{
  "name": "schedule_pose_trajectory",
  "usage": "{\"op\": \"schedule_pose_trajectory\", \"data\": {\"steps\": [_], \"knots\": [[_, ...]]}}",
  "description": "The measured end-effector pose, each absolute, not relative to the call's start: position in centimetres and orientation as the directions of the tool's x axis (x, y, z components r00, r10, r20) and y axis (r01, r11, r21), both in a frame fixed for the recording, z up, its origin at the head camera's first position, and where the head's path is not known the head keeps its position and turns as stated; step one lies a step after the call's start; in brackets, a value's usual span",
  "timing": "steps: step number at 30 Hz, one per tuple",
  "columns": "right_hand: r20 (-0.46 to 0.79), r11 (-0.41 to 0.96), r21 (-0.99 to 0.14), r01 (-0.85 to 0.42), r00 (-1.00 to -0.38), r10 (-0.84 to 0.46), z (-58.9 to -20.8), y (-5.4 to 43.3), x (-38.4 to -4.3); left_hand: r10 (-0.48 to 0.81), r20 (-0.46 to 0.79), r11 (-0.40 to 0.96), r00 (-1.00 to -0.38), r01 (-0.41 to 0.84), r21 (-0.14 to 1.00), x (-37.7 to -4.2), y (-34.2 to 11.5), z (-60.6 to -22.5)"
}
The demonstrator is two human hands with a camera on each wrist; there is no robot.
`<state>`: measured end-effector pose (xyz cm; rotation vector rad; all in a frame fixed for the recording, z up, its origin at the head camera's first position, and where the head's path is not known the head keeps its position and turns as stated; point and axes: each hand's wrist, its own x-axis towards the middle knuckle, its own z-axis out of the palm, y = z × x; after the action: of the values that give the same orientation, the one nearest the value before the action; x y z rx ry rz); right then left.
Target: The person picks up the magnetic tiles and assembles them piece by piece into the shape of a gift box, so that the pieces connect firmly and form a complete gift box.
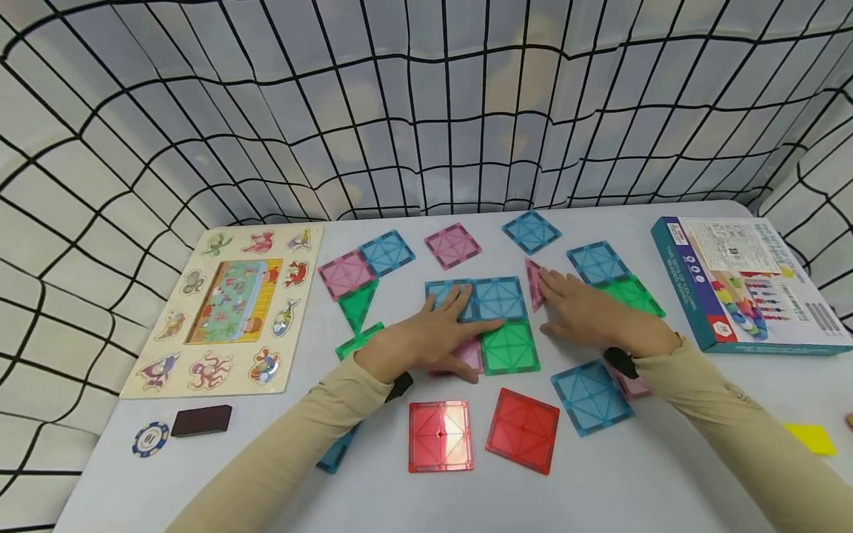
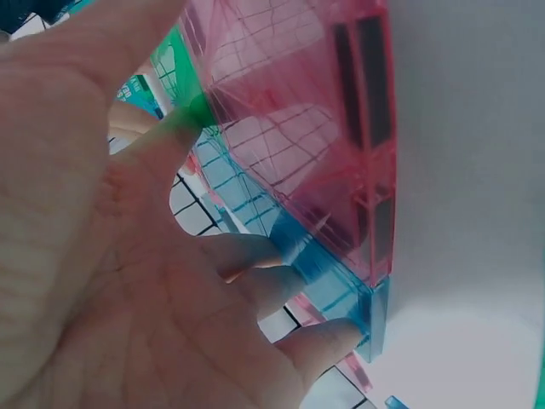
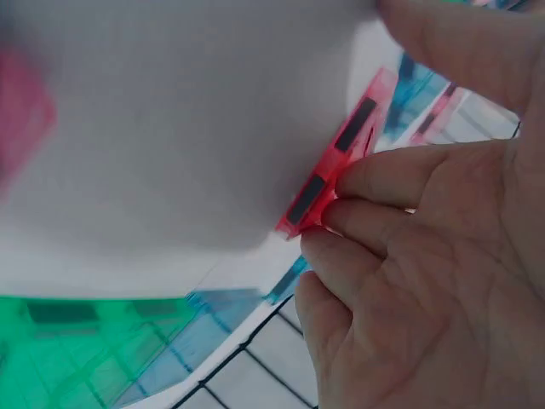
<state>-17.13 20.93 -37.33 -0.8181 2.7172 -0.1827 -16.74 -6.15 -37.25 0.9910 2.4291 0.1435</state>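
On my remote feed, the person's left hand (image 1: 426,337) lies spread wide, grasping nothing, its fingers resting over joined tiles (image 1: 498,298), two blue, one green and one pink; the right hand (image 1: 580,307) reaches in with fingers extended and thumb apart, its fingertips touching a pink piece (image 1: 534,285) just beside that group, between the hands; I see two red tiles (image 1: 523,431) nearer the camera than both hands on the white worktop (image 1: 506,503); a printed box (image 1: 753,281) lies right of the right hand; a puzzle board (image 1: 241,363) lies left of the left hand
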Motion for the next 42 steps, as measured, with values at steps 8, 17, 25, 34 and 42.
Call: {"op": "schedule_pose_trajectory", "data": {"steps": [8, 17, 25, 34, 42], "knots": [[-0.212, 0.845, -0.221, -0.487, -0.821, -0.529, -37.5, 20.9, -17.7, 0.730, -0.393, 0.678, -0.558, 0.662, 0.320, -16.8, -7.7, -37.4], [-0.209, 0.677, -0.293, -0.675, -0.646, -0.734, -34.4, 20.1, -8.3, 0.754, -0.381, 0.652, -0.535, 0.676, 0.344, -17.4, -7.1, -37.8], [-0.314, 0.605, -0.405, -0.685, -0.518, -0.796, -35.7, 19.2, -4.6, 0.728, -0.401, 0.684, -0.556, 0.630, 0.368, -17.4, -7.8, -37.5], [-0.314, 0.583, -0.481, -0.655, -0.492, -0.812, -36.4, 19.0, -5.1, 0.738, -0.388, 0.674, -0.552, 0.634, 0.379, -16.9, -8.1, -37.7], [-0.244, 0.526, -0.455, -0.719, -0.467, -0.850, -36.0, 18.9, -6.8, 0.746, -0.381, 0.665, -0.547, 0.645, 0.376, -17.0, -8.2, -37.6]]}}
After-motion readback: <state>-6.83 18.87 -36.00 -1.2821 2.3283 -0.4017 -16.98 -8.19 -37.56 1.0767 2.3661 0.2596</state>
